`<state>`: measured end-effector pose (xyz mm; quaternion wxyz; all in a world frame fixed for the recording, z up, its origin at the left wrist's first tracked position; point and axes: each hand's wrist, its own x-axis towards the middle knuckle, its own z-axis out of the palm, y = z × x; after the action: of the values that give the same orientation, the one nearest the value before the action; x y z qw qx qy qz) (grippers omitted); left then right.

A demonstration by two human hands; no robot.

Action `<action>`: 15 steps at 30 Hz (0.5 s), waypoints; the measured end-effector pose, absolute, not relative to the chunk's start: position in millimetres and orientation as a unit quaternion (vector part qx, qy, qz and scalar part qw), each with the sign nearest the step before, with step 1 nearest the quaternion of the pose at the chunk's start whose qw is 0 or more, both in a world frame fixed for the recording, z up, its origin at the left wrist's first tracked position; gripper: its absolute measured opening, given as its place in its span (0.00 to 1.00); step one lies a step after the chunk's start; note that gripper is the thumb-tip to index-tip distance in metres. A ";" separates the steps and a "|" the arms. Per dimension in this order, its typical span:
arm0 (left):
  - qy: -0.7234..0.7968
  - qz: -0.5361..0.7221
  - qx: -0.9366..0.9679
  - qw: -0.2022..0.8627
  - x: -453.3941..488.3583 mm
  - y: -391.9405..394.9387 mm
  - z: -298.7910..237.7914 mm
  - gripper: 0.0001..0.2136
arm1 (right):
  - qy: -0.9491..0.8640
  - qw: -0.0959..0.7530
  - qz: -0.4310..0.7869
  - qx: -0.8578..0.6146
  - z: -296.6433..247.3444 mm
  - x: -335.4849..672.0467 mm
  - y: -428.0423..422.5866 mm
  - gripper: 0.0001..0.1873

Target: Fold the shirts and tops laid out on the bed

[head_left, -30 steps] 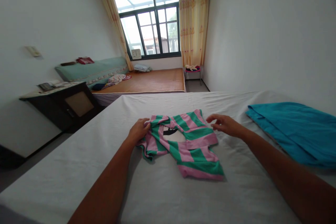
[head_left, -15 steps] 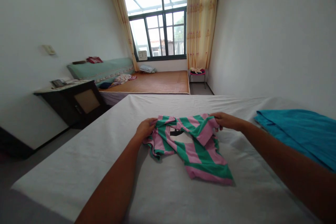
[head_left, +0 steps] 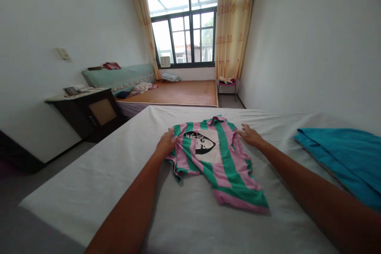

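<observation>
White-sheeted bed (head_left: 89, 182) fills the foreground of a bright, bare-walled bedroom.

Far left: dark bedside cabinet (head_left: 89, 113), small clutter on top. Behind it, a second bed with a woven mat (head_left: 178, 92). Window (head_left: 187, 35) and yellow curtains (head_left: 233, 24) at the back wall.

Left hand (head_left: 167, 143): fingers curled shut on the shirt's shoulder edge, pinching cloth beside the sleeve.

Striped T-shirt (head_left: 220, 158): pink and green, mid-bed between the two hands, front side up, black-and-white printed panel showing. Collar points toward the window, hem toward the person.

Right hand (head_left: 249, 135): fingers spread and laid flat, touching the opposite shoulder edge.

Far right: teal cloth (head_left: 342, 151) in flat layers on the same sheet, well apart from the shirt.

Progress, as judged: shirt is opened out and lies mostly flat. The sleeve under the left hand looks bunched, the hem sits askew, and no fold shows in the body yet.
</observation>
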<state>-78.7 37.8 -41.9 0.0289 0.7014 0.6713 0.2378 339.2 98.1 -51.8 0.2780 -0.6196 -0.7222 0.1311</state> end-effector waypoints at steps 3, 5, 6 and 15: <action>0.666 0.218 0.713 0.026 -75.5 34.6 -39.0 0.24 | -0.718 0.233 0.088 -0.650 -65.0 328.1 86.1 0.34; 0.675 0.209 0.707 0.031 -76.3 32.2 -36.2 0.23 | -0.714 0.222 0.080 -0.659 -63.4 315.5 83.5 0.36; 0.680 0.208 0.703 0.033 -77.4 31.2 -35.0 0.22 | -0.721 0.224 0.078 -0.651 -61.2 309.5 83.7 0.38; 0.641 0.269 0.719 0.030 -74.0 34.3 -39.2 0.22 | -0.761 0.262 0.043 -0.592 -47.8 316.1 94.2 0.21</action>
<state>-74.0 34.3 -39.2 0.0302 0.7186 0.6407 0.2686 316.1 94.2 -47.8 0.2625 -0.5920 -0.7607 0.0433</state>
